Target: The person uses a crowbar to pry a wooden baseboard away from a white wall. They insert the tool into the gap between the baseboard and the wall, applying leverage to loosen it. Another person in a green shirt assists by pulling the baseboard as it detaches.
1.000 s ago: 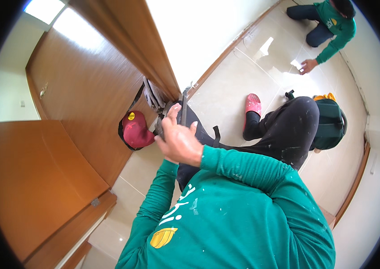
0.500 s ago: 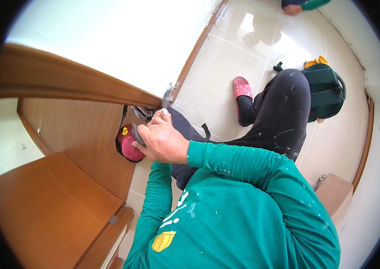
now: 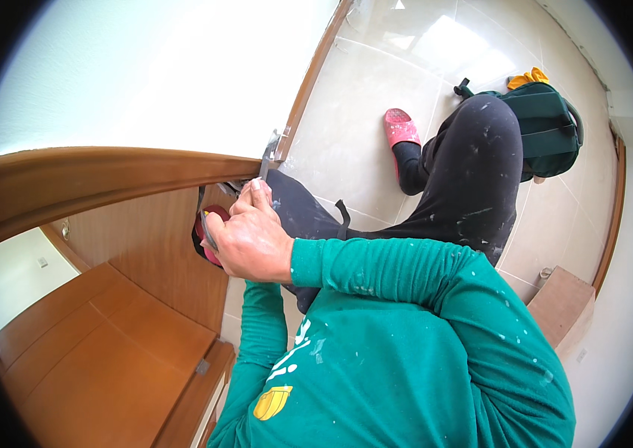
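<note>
The right hand is curled shut, fingers pinched at the top around a thin metal blade, seemingly a scraper or putty knife. The blade rises up and away from the fingertips, its long axis nearly upright and leaning slightly right, and its tip meets the end of the wooden door edge where that touches the brown baseboard. The left hand is hidden beneath the right; only its green sleeve runs up toward it, so I cannot tell its grip. Just left of the right hand, partly covered, sits a red round object. A pink slipper and a green backpack lie well off to the right on the tiled floor.
</note>
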A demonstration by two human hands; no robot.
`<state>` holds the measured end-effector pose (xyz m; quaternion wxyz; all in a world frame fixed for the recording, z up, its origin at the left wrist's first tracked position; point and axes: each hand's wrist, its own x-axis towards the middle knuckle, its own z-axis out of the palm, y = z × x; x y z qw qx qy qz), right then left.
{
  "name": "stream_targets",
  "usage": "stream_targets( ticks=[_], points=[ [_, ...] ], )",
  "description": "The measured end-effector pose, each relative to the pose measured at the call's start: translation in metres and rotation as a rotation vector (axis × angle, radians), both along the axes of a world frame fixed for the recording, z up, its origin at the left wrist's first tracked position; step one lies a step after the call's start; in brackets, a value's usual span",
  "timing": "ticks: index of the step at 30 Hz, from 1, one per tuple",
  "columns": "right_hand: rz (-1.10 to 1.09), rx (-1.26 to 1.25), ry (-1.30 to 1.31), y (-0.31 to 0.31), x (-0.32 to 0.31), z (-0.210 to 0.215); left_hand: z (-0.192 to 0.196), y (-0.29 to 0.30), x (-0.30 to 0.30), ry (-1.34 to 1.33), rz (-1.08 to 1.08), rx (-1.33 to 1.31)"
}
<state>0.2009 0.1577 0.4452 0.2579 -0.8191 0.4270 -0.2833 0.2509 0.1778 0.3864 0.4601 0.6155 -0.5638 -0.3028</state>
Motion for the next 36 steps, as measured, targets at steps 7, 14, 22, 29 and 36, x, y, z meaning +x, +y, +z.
stream_targets(
  ticks=[7,14,22,29,36],
  points=[
    [-0.006,0.041,-0.027,0.000,-0.002,-0.006,-0.002,-0.002,-0.004,-0.009,0.001,-0.018],
    [0.041,0.025,-0.098,-0.003,-0.033,-0.016,-0.003,-0.008,-0.012,-0.001,0.003,-0.020],
    [0.050,0.010,0.039,0.002,0.000,-0.019,-0.001,0.004,-0.002,-0.004,0.022,-0.002],
    [0.049,-0.038,0.029,-0.002,-0.002,-0.017,0.002,0.005,0.002,-0.004,0.012,0.010],
    [0.058,-0.010,0.141,-0.009,0.005,-0.011,-0.001,0.004,-0.004,-0.012,0.011,0.015]
  ],
)
